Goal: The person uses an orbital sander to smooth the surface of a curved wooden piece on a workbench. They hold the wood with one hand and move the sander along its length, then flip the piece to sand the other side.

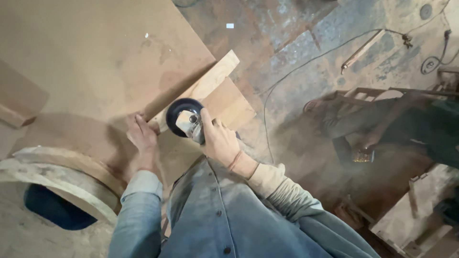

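A wooden plank (pixel 203 86) lies on the counter (pixel 86 52), its long axis running diagonally from the lower left, near the person's hands, up to the right and away from the body. The left hand (pixel 142 134) sits at the plank's near end, fingers curled against its left edge, apparently bracing it; how firmly it presses cannot be told. The right hand (pixel 219 139) is wrapped closed around the body of an angle grinder (pixel 189 122), whose dark round disc (pixel 181 110) rests on or just over the plank's near end, immediately right of the left hand. Both hands are thus at the same end, with the left hand lying along the edge and the right hand approaching across the plank's width. A curved wooden ring (pixel 67 179) lies at the lower left, well clear of the disc. To the right, another person (pixel 382 124) crouches on the floor (pixel 306 48), apart from this work.
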A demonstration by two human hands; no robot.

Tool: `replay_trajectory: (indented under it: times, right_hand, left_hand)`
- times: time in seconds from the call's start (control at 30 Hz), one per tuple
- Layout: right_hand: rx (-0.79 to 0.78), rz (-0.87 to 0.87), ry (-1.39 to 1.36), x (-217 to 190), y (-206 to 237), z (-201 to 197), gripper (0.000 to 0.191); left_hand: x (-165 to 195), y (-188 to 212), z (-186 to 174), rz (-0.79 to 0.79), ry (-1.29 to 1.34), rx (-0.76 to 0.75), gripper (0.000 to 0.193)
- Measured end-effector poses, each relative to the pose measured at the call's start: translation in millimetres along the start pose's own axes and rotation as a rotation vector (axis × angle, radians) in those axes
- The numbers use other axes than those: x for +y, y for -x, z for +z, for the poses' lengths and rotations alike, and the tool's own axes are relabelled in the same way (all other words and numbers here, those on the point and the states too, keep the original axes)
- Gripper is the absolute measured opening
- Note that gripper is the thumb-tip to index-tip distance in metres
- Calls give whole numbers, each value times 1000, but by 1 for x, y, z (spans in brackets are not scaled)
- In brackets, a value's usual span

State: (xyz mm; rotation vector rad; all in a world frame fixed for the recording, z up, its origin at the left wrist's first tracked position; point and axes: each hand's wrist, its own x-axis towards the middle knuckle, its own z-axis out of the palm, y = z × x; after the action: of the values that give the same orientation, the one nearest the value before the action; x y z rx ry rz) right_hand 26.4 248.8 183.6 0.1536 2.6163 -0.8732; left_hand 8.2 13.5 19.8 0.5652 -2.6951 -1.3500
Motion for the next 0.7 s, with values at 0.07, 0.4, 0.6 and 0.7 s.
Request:
replay_trajectory:
  times: [0.07, 0.4, 0.6, 0.7]
  right_hand:
    - [17, -9, 6, 14, -10, -7, 89]
    - [40, 203, -229, 158, -109, -65, 86]
    - [-29, 350, -310, 213, -175, -73, 84]
    - [-17, 389, -269, 220, -177, -80, 86]
  left_hand:
    - [-3, -1, 2, -156, 17, -28, 26]
    - [7, -13, 5, 72, -125, -46, 22]
    - [27, -29, 3, 148, -308, -64, 24]
    - [25, -33, 0, 267, -467, -102, 28]
